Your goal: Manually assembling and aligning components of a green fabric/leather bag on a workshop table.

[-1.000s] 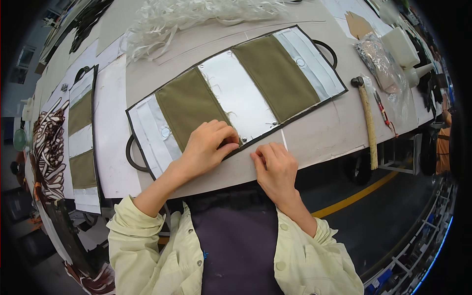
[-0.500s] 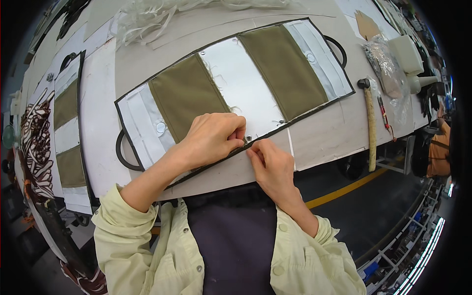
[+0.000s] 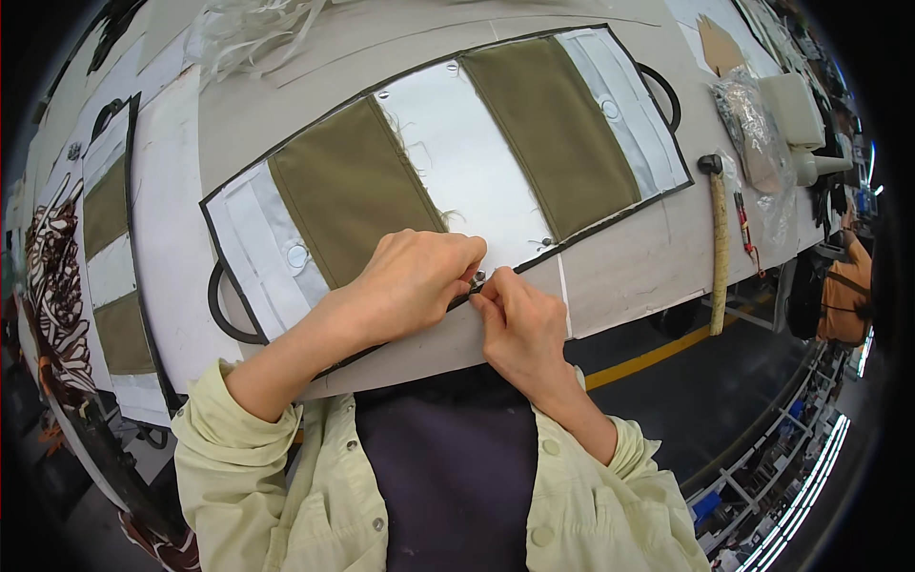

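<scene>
A flat bag panel (image 3: 486, 143) lies across the table at a slant, with olive and white sections, dark edging and black handles. At its near edge, a small shiny metal fitting (image 3: 478, 278) shows between my hands. My left hand (image 3: 410, 281) rests over the edge, thumb and finger closed beside the fitting; what they pinch is hidden. My right hand (image 3: 524, 324) meets it from the right, fingers bent and fingertips pressed together next to the fitting; their hold cannot be made out. Another metal stud (image 3: 546, 242) sits further right along the edge.
To the right lie a hammer (image 3: 717, 243), a red pen-like tool (image 3: 742, 219), a clear plastic bag (image 3: 753, 124) and a white bottle (image 3: 791, 112). A second panel (image 3: 112, 253) and brown-white strips (image 3: 59, 276) are at left. Translucent strips (image 3: 253, 38) lie at the far side.
The view has shifted slightly. My right fingertips have come up against the metal fitting, closer to my left fingers. My left hand stays at the near edge.
</scene>
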A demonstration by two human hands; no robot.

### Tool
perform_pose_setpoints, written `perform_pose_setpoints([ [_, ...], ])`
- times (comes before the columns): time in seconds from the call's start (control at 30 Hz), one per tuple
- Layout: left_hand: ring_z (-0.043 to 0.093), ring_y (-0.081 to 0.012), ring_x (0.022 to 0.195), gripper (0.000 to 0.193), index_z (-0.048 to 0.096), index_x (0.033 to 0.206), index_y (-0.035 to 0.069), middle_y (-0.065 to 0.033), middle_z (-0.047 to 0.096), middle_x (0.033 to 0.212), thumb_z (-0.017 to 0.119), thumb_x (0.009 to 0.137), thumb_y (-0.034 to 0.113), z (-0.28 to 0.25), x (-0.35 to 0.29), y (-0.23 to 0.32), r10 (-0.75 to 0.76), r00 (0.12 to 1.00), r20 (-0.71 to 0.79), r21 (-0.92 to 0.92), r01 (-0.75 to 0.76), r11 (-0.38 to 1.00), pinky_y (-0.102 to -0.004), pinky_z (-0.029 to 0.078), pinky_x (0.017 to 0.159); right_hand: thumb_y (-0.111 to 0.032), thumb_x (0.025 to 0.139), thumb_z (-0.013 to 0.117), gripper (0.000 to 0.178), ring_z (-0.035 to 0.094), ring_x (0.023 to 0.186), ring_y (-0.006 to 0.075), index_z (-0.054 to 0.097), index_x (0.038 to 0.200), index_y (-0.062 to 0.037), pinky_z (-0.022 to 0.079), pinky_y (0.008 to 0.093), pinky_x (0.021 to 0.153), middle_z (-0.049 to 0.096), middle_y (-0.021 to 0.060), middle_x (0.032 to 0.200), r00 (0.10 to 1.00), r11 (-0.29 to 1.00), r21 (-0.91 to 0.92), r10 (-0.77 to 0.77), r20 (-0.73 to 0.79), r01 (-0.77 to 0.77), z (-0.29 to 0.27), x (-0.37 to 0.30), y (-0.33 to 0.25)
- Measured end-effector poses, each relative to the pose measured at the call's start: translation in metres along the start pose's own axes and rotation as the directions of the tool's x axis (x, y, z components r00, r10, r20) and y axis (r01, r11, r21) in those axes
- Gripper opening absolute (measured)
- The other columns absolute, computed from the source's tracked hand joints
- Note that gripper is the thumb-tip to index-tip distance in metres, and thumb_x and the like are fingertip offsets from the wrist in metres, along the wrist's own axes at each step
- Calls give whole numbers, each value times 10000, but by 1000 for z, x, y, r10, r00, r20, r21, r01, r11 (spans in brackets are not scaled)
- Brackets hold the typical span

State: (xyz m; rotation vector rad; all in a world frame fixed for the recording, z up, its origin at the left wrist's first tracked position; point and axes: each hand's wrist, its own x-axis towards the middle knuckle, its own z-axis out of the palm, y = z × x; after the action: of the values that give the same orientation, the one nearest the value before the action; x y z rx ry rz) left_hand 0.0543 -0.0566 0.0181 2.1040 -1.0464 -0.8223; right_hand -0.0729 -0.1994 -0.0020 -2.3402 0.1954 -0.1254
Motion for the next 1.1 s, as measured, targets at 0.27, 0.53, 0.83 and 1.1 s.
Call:
perform_pose_setpoints([
  [0.27,652,-391,810,133,563,867,30,-138,678,824,693,870,57,7,-4,-4,59,998,-37,-27,-60,998,-466,487,679,34,824,662,142,621,624,370,541,867,-27,452,452,564,629,131,705,989,999,-34,-25,145,30,-5,14,-2],
  [0.53,658,-357,815,120,634,962,3,-164,674,875,681,933,110,11,-17,-11,63,982,-177,-122,-86,989,-422,509,703,-65,931,663,81,661,707,315,600,933,-15,484,408,612,673,140,803,972,979,198,7,235,-55,-23,8,9],
  [0.83,647,-297,1034,140,695,1056,5,-118,668,1092,684,917,19,-13,-117,-29,5,525,-851,136,211,968,-372,513,895,-155,1028,624,150,613,826,173,668,1092,-27,482,312,714,656,72,990,890,985,-163,-23,-456,-58,-138,60,128],
  [1.1,614,-163,774,335,685,1190,-1,-94,680,998,749,867,62,7,-197,-101,-459,227,-859,-379,323,867,-295,520,683,-303,936,763,497,561,537,149,633,1300,9,409,298,433,665,100,884,907,962,-60,230,-353,-267,-194,186,255],
])
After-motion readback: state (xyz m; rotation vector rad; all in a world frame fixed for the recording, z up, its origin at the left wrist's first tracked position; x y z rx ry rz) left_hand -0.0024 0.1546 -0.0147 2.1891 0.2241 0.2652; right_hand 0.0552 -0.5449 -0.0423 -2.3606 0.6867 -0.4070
